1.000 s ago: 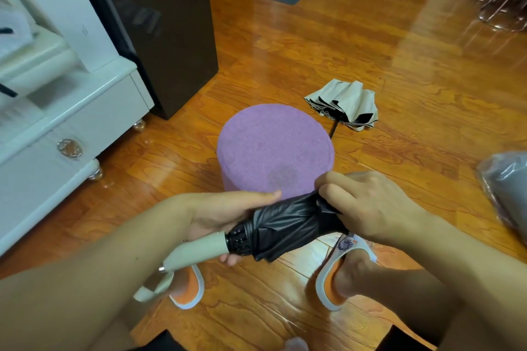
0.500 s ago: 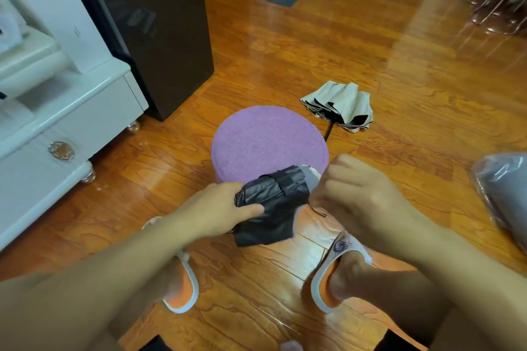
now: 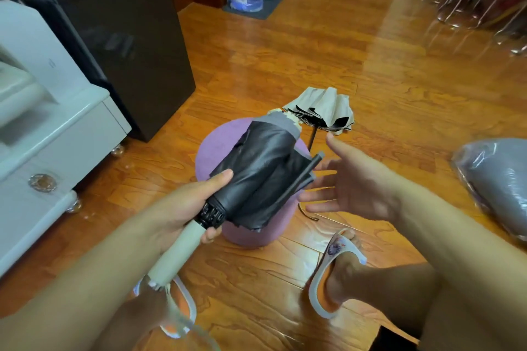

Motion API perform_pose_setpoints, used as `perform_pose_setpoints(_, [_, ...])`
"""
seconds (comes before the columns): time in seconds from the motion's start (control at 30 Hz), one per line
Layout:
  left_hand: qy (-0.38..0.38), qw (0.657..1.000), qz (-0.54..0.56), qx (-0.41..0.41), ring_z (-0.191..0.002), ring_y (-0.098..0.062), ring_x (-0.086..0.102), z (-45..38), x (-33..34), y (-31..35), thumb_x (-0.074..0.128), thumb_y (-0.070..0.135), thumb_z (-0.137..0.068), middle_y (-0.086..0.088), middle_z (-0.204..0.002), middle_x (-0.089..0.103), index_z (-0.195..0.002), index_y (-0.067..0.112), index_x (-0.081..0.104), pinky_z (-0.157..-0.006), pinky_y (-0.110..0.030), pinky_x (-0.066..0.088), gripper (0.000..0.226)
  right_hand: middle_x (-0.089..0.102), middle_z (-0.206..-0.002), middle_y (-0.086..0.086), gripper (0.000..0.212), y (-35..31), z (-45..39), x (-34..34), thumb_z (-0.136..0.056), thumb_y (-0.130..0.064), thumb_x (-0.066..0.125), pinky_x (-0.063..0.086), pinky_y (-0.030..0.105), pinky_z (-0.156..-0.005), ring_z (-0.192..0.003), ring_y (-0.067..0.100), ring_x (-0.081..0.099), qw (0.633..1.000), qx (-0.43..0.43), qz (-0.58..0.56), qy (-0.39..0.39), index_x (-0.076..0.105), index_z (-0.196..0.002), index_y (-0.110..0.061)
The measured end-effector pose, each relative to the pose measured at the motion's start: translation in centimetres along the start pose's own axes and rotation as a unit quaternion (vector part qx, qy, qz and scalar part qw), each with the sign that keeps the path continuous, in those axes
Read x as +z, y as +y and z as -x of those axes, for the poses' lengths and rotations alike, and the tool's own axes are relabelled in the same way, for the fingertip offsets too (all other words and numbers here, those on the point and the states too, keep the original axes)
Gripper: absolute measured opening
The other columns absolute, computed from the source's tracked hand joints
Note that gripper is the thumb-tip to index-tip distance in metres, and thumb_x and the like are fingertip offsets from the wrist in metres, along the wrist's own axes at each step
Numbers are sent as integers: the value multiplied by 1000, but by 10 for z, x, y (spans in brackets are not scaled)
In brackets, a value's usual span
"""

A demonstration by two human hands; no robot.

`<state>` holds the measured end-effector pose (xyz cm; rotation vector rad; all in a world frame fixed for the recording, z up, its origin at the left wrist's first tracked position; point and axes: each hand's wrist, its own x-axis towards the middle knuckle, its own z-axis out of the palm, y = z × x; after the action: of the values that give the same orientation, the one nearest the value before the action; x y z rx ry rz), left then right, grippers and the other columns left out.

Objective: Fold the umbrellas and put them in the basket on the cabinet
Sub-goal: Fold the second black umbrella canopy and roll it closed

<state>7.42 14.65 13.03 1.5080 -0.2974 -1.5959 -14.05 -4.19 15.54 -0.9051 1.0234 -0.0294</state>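
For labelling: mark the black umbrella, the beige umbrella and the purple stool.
black umbrella (image 3: 262, 168), head view, canopy middle.
beige umbrella (image 3: 322, 102), head view, outer canopy.
purple stool (image 3: 219, 139), head view, bare top.

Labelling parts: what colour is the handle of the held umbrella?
Pale sage green handle, gripped by the left hand; the head view shows it.

floor (image 3: 299, 60): glossy orange wood | white cabinet (image 3: 57, 134) left | dark fridge (image 3: 128, 37) | purple stool (image 3: 216, 145)

**Open floor upper right, cabinet blocking left**

Your widest free room is the wooden floor (image 3: 285, 60) in the upper centre. The white cabinet (image 3: 57, 134) and dark fridge (image 3: 128, 45) wall off the left; the purple stool (image 3: 225, 142) and half-folded beige umbrella (image 3: 322, 107) sit centre.
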Motion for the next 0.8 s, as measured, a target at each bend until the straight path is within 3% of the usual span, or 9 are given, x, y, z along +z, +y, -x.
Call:
perform_pose_setpoints(0.1, [9, 999, -25, 44, -34, -21, 46, 2, 7, -5, 69, 51, -86, -13, -54, 48, -105, 3, 63, -34, -20, 38, 52, 71, -110, 18, 69, 4, 3, 13, -88, -71, 55, 59, 53, -86, -105, 40, 71, 1000, -1, -3, -16, 65, -112, -6])
perform_pose_setpoints(0.17, [3, 995, -71, 72, -37, -22, 49, 2, 9, -8, 70, 51, -87, -15, -58, 52, -103, 4, 67, -35, -22, 39, 50, 74, -105, 14, 47, 5, 4, 23, -94, -54, 62, 60, 51, -85, -102, 34, 73, 1000, -17, 10, 16, 67, -110, -10])
perform_pose_setpoints(0.23, [4, 993, -89, 83, -38, -23, 50, 2, 10, -10, 70, 52, -88, -16, -60, 55, -101, 6, 69, -35, -23, 41, 48, 73, -117, 15, 31, 4, 3, 25, -95, -35, 67, 60, 50, -85, -104, 31, 73, 1000, -14, 4, 17, 68, -115, -12])
perform_pose_setpoints(0.37, [4, 999, -12, 46, -33, -21, 46, 5, 6, -5, 69, 52, -82, -14, -56, 48, -100, 5, 66, -34, -21, 38, 51, 64, -132, 17, 38, 10, 1, 22, -88, -20, 68, 57, 56, -91, -106, 36, 72, 999, 15, -33, -8, 67, -123, -7])
perform_pose_setpoints(0.53, [-50, 998, 6, 28, -29, -20, 44, 17, -7, 9, 60, 54, -84, -11, -48, 47, -104, 6, 64, -34, -19, 34, 52, 66, -132, 15, 40, 12, -2, 22, -90, -14, 62, 53, 42, -100, -120, 29, 65, 996, -12, -60, -58, 66, -128, -4])
perform_pose_setpoints(0.63, [-46, 997, -19, 56, -33, -22, 47, 17, -9, 9, 67, 55, -87, -14, -57, 46, -103, 8, 62, -33, -20, 37, 50, 74, -109, 15, 22, 4, 1, 27, -93, -2, 55, 62, 31, -78, -93, 23, 73, 992, -46, -97, -70, 69, -111, -2])
perform_pose_setpoints(0.7, [-8, 994, -68, 88, -36, -22, 48, 13, -6, 6, 70, 55, -85, -16, -58, 48, -100, 7, 60, -34, -21, 37, 51, 74, -86, 10, 11, 2, 1, 30, -94, 1, 57, 60, 25, -60, -74, 16, 73, 991, -65, -112, -26, 67, -92, -3])
perform_pose_setpoints(0.8, [33, 975, -160, 149, -39, -24, 50, 5, 6, -4, 64, 55, -89, -16, -59, 56, -98, 10, 62, -39, -25, 40, 46, 72, -73, 10, 12, 1, -2, 39, -96, 6, 56, 59, 23, -54, -64, 16, 74, 986, -58, -151, 38, 64, -89, 0])
